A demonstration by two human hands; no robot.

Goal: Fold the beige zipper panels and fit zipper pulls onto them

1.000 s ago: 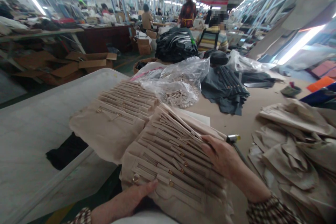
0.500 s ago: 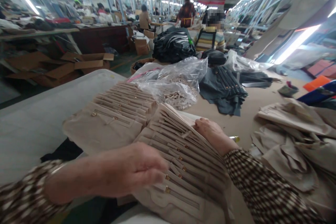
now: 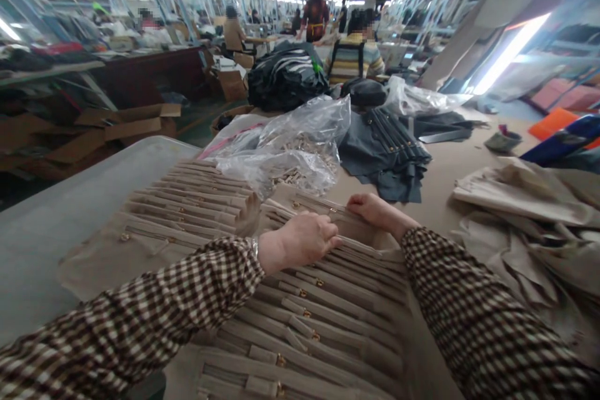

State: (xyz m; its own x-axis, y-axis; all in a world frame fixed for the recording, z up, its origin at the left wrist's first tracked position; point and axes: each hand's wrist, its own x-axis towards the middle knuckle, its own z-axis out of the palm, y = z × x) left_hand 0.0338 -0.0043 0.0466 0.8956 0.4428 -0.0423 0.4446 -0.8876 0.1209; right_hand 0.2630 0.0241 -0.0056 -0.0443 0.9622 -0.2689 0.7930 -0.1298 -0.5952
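Fabric decides the handling here: the beige zippered panels, layered in a near stack (image 3: 337, 312) on the tabletop (image 3: 443, 184) directly in front of the person, look soft, limp and probably light one by one, though the whole pile may weigh noticeably more. At its far end, the right hand (image 3: 377, 211) pinches the upper edge of a zippered panel (image 3: 315, 201), with an open gap between that panel and the layers nearer the person. The left hand (image 3: 297, 240) is curled at the layers just before the gap, touching their edges; whether it grips one or merely presses them cannot be told. Cloth like this should neither break nor slip badly, but it would likely sag, fold or drag its neighbour along, so a pinch on the firmer zipper border seems surer than one on the loose body. Gold-coloured zipper pulls (image 3: 307, 312) stand among the layers and could snag. Just beside, to the left, a second beige stack (image 3: 187, 206) fans out similarly; a clear plastic bag (image 3: 304, 122) lies behind both.
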